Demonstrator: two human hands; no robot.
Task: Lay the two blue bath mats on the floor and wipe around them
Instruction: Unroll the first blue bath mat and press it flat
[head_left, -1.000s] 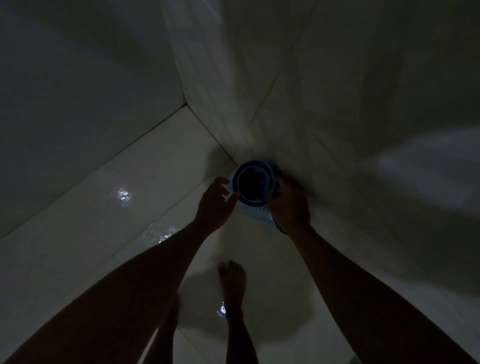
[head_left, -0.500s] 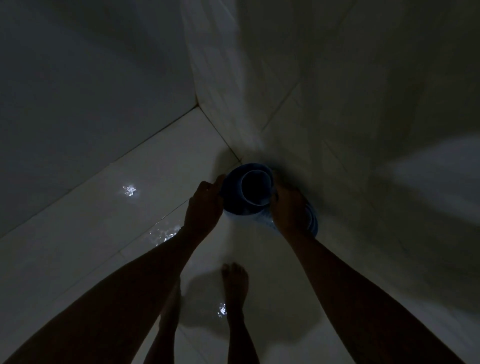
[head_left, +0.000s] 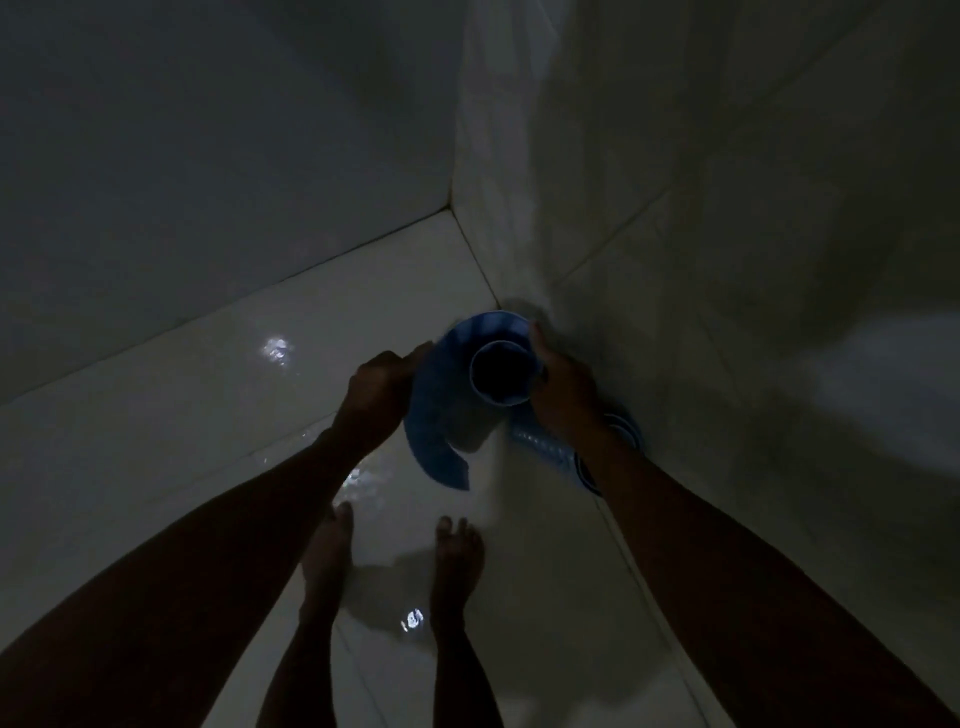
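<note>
A rolled blue bath mat (head_left: 441, 415) hangs in the air in front of me, partly unrolled, its loose flap curling down on the left. My left hand (head_left: 382, 387) grips the loose outer edge. My right hand (head_left: 563, 392) holds the still-rolled tube, whose dark open end faces me. A second blue mat (head_left: 553, 449) with a bumpy surface stands rolled against the right wall, partly hidden behind my right wrist.
The room is dim. Wet, glossy white floor tiles (head_left: 208, 415) show light glints. Tiled walls meet in a corner (head_left: 451, 208) just beyond the mats. My bare feet (head_left: 457, 551) stand on the floor below the hands.
My left hand has pulled the mat's outer edge to the left, so the roll has opened and a flap now hangs down. The view has shifted closer to the corner.
</note>
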